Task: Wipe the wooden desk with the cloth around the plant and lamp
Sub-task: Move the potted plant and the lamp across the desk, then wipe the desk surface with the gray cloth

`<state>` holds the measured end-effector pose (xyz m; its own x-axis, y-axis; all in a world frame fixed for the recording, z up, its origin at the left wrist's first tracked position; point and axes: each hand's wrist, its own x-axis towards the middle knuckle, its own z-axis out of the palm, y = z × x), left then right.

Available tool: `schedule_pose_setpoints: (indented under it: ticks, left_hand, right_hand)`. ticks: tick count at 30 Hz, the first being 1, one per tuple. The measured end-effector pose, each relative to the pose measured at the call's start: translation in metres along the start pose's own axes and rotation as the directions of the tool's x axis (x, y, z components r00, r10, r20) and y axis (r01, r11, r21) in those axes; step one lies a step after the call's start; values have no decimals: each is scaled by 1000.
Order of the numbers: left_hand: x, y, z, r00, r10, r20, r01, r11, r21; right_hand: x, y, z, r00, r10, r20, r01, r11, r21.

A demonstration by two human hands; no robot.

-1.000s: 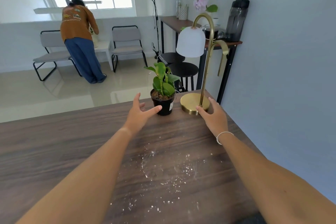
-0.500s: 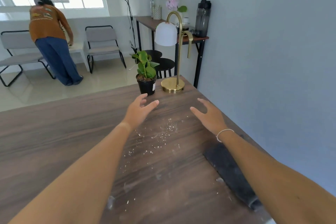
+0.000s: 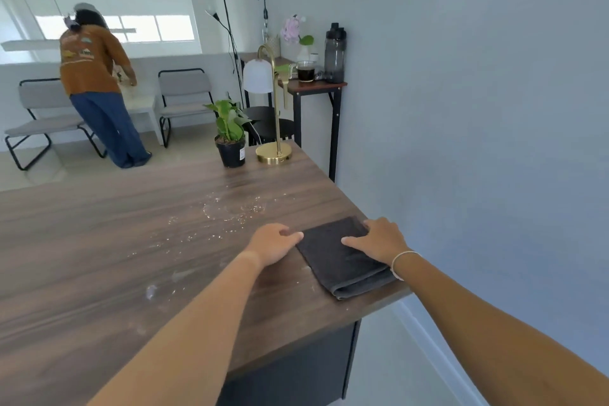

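A folded dark grey cloth [image 3: 333,255] lies flat near the right front corner of the wooden desk [image 3: 99,241]. My right hand [image 3: 379,241] rests palm-down on the cloth's far right part, fingers spread. My left hand [image 3: 273,242] lies on the desk with its fingertips touching the cloth's left edge. White crumbs and smears [image 3: 230,208] are scattered over the desk's middle. At the far end stand a small green plant in a black pot [image 3: 230,135] and, right of it, a brass lamp [image 3: 275,152] with a white shade.
The grey wall [image 3: 461,142] runs close along the desk's right side. Beyond the desk stands a narrow side table [image 3: 316,87] with a dark bottle, a cup and flowers. A person [image 3: 95,86] bends over by two grey chairs at the back left.
Both hands have drawn back from the plant and lamp to the near right corner, and now lie on the cloth. The view pulled back and the cloth came fully into sight.
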<state>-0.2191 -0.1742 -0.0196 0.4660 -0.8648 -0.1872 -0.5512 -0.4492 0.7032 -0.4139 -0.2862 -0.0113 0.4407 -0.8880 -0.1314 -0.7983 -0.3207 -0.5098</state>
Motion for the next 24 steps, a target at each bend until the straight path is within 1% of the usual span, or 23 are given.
schedule_pose_setpoints:
  ticks: [2, 4, 6, 9, 12, 15, 17, 19, 21, 24]
  left_hand:
    - [-5, 10, 15, 1000, -22, 9, 22, 999, 26]
    - [-6, 17, 25, 999, -38, -2, 38, 998, 52]
    - [-6, 21, 30, 998, -50, -46, 53, 997, 54]
    - [-3, 24, 35, 992, -63, -108, 64, 998, 7]
    - [-1, 23, 42, 983, -68, -168, 41, 987, -156]
    - [-1, 19, 37, 970, -73, -232, -7, 945, -328]
    - [1, 17, 24, 965, -72, -252, -52, 891, -451]
    - [6, 21, 4, 969, -67, -237, -86, 809, -581]
    - [13, 26, -19, 967, -54, -250, -118, 773, -623]
    - [28, 30, -50, 952, -24, -307, -179, 767, -616]
  right_hand:
    - [-3, 4, 1, 998, 53, 26, -51, 996, -67]
    - [-3, 2, 1, 996, 72, 53, -73, 997, 14]
    - [-3, 1, 1, 994, 69, 87, -77, 993, 89]
    - [-2, 0, 3, 998, 22, 56, -29, 991, 130]
    - [-1, 1, 8, 999, -34, -9, 35, 968, 250]
    - [4, -1, 8, 998, -50, -38, 61, 916, 397]
    - [8, -6, 5, 996, -64, -68, 89, 873, 479]
    - [14, -18, 2, 990, -87, -108, 132, 840, 526]
    - [22, -35, -3, 982, -102, -160, 173, 824, 539]
    - [41, -67, -9, 968, -124, -216, 227, 798, 559]
